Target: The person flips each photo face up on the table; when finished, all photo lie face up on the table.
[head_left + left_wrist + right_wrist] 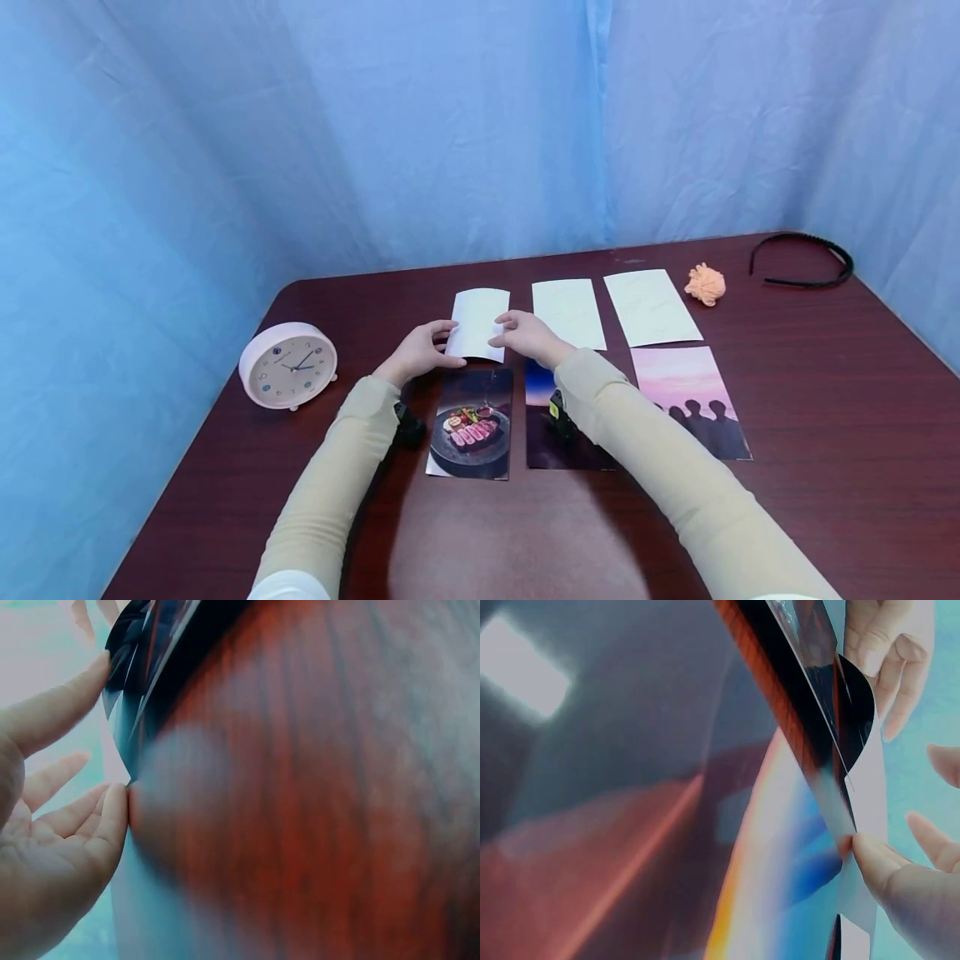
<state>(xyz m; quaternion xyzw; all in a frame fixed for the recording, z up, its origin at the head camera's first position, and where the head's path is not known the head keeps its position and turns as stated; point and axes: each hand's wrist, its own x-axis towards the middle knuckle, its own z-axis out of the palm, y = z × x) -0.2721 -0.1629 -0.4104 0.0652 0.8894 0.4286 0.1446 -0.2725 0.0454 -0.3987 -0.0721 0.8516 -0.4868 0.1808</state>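
Observation:
A photo print (477,323) with its white back up is bowed between my two hands, behind a photo of sliced steak on a plate (470,454). My left hand (418,350) holds its left edge, thumb toward the near corner. On the opposite edge, the right hand (528,335) pinches it with thumb and fingertips. Both wrist views show the print's dark glossy underside (859,705) curving away from the table. Beneath the right wrist lies a dark photo with a blue band (542,450), partly covered by the arm.
Two more white-backed prints (567,312) (652,308) lie to the right, above a pink-sky photo with silhouettes (686,371). A white alarm clock (291,367) stands at left. An orange yarn ball (706,284) and black headband (813,283) lie at the far right. Blue curtains (450,125) hang behind.

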